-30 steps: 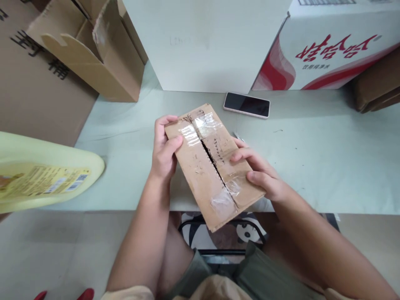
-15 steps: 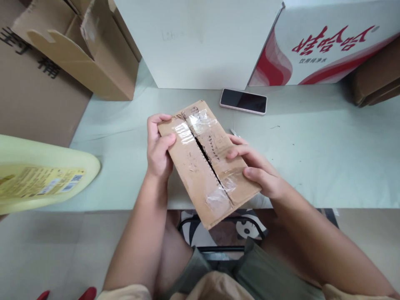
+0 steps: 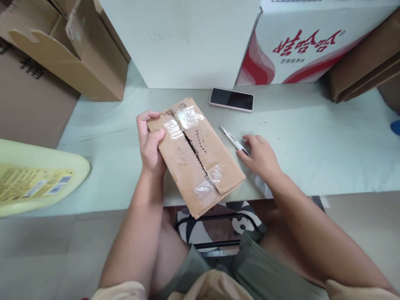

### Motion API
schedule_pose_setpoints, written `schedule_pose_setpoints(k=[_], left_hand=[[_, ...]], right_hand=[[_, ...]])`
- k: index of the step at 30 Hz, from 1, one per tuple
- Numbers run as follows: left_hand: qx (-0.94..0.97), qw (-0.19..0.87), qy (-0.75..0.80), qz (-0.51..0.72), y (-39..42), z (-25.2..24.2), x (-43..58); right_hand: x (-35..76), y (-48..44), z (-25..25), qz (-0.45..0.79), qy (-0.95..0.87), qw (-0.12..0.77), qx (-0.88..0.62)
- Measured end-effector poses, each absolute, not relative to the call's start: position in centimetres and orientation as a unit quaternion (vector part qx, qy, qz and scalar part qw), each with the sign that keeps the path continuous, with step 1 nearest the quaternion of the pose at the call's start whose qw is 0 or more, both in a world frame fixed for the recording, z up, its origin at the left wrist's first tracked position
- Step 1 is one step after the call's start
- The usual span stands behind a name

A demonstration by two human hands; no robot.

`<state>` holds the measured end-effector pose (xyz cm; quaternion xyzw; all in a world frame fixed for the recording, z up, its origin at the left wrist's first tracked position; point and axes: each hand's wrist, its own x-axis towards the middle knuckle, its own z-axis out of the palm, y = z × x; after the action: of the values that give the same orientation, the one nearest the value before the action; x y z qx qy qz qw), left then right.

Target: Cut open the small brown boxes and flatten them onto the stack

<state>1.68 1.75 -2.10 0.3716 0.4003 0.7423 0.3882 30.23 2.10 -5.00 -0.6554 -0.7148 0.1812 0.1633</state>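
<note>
My left hand grips the upper left edge of a small cardboard box, thumb on top. Strips of clear tape cross the box's top near both ends, and a dark, ragged slit runs along the seam between its flaps. The box is tilted above the table's front edge. To its right, a white utility knife lies on the table. My right hand is at the knife's near end, with thumb and fingers apart on either side of the handle; the thumb appears to touch it.
A phone lies behind the box. Along the back stand a white carton, a red-and-white printed carton and brown cardboard boxes. At left is a yellow-green bottle. Some clear plastic lies by my right wrist.
My right hand has let go of the cardboard box and moved right to the utility knife, which now shows fully. My left hand still holds the box. The view has shifted slightly.
</note>
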Motion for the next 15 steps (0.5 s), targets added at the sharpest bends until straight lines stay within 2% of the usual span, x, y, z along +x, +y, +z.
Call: schedule_pose_setpoints(k=[3, 5, 10, 13, 15], left_hand=[[0.383, 0.381, 0.405, 0.737, 1.8, -2.1, 1.8], [0.384, 0.376, 0.415, 0.735, 1.9, -2.1, 1.8], [0.383, 0.351, 0.457, 0.722, 1.9, -1.6, 2.0], [0.381, 0.331, 0.483, 0.716, 2.0, -1.3, 2.4], [0.377, 0.324, 0.490, 0.716, 2.0, -1.3, 2.6]], right_hand=[[30.5, 2.2, -4.5, 0.184, -0.710, 0.107, -0.672], [30.7, 2.1, -3.9, 0.209, -0.703, 0.128, -0.667], [31.4, 1.0, -1.7, 0.275, -0.648, 0.307, -0.640], [31.7, -0.5, 0.1, 0.304, -0.646, 0.444, -0.540], [31.8, -1.7, 1.3, 0.328, -0.650, 0.499, -0.470]])
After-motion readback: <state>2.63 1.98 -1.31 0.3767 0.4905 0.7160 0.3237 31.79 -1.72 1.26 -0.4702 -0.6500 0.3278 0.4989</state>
